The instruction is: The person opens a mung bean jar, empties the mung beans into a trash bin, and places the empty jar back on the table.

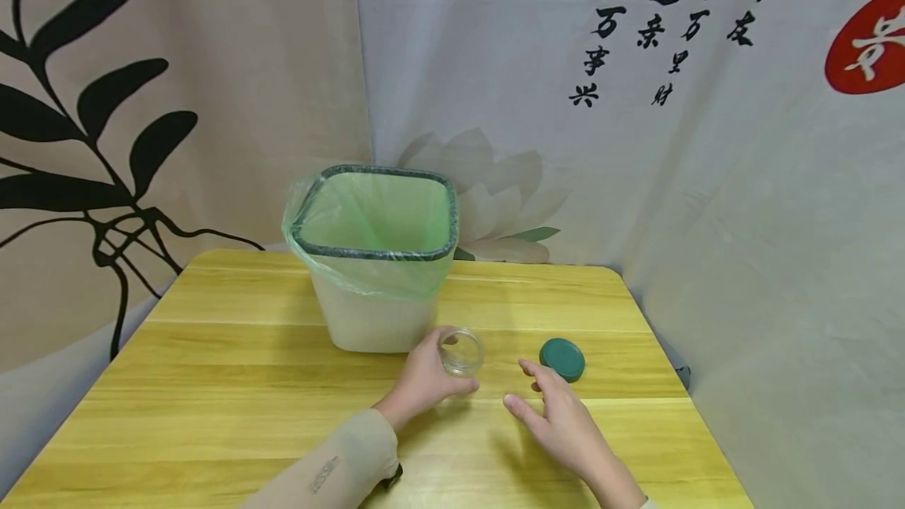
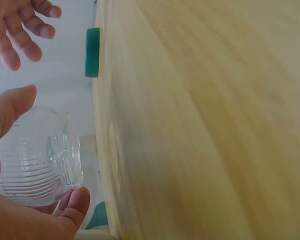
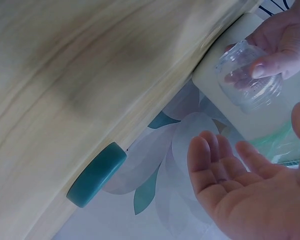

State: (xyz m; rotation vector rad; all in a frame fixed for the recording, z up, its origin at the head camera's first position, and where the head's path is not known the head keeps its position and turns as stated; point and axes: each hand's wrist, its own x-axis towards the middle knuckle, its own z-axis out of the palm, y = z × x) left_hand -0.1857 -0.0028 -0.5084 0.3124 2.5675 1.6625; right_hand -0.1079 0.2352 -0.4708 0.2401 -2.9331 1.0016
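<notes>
My left hand (image 1: 426,375) grips a clear glass jar (image 1: 462,353), fingers and thumb round its sides, its open mouth facing up in the head view. In the left wrist view the jar (image 2: 37,160) shows ridged walls and stands off the table. My right hand (image 1: 558,419) hovers to the right of the jar, fingers loosely spread and holding nothing. Just beyond its fingertips a green round lid (image 1: 562,360) lies on the table. The right wrist view shows that lid (image 3: 96,175) flat on the wood, apart from the right hand (image 3: 250,185).
A pale waste bin (image 1: 375,313) lined with a thin green bag (image 1: 382,277) stands behind the left hand. The wooden table (image 1: 233,383) has rounded back corners. Printed cloth curtains (image 1: 495,61) hang behind and beside it.
</notes>
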